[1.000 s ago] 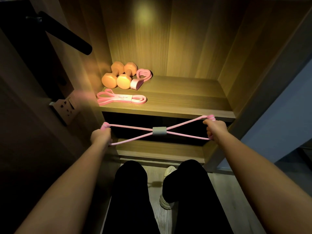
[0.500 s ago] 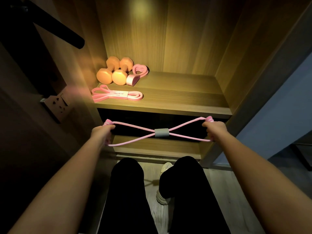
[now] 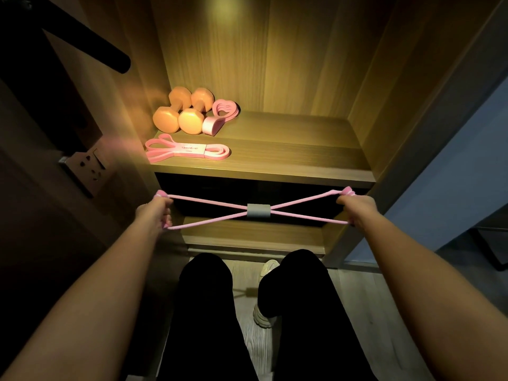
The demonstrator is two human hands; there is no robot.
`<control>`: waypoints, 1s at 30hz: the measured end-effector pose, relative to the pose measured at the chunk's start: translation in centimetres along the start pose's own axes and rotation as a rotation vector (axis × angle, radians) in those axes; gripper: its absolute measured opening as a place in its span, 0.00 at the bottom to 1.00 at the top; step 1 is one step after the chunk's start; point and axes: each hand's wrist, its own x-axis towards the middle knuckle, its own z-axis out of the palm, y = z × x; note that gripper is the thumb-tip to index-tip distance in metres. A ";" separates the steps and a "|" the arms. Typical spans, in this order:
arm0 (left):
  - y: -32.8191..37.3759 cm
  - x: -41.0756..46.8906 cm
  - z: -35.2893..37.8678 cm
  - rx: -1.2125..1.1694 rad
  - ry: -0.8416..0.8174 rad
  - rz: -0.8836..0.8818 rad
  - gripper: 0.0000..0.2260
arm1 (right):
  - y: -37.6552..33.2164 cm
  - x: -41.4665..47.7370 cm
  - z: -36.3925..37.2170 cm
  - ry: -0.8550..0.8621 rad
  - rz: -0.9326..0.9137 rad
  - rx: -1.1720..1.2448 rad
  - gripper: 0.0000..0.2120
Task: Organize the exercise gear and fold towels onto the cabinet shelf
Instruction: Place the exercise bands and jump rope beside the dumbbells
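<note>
Because the left hand [image 3: 152, 213] and right hand [image 3: 358, 209] each curl their fingers round an end loop, the pink figure-eight rubber band with grey centre sleeve [image 3: 257, 210] stretches taut between them, likely straightened for the wooden cabinet shelf [image 3: 288, 160] just beyond the fingers.

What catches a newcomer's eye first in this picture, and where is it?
First, the pink figure-eight band, pulled taut between the left hand and the right hand at mid-picture. Then, on the lit shelf above, two orange dumbbells at the back left, a pink heart-shaped piece beside them and a folded pink band in front.
</note>
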 end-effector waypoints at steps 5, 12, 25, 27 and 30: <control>0.1 -2.3 2.0 0.185 -0.118 0.102 0.05 | -1.6 -1.6 2.8 -0.116 -0.009 0.078 0.08; 0.3 -6.2 6.0 0.064 -0.377 0.067 0.07 | -3.0 -6.2 7.0 -0.431 -0.040 0.142 0.02; -2.4 -7.3 8.5 0.173 -0.466 0.028 0.12 | -2.6 -9.8 10.8 -0.723 -0.024 0.133 0.02; -2.4 -7.4 8.5 0.174 -0.476 0.044 0.10 | -2.4 -9.7 11.0 -0.719 -0.030 0.121 0.03; -2.3 -7.4 8.2 0.198 -0.501 0.089 0.04 | -2.2 -9.5 11.3 -0.687 -0.060 0.065 0.05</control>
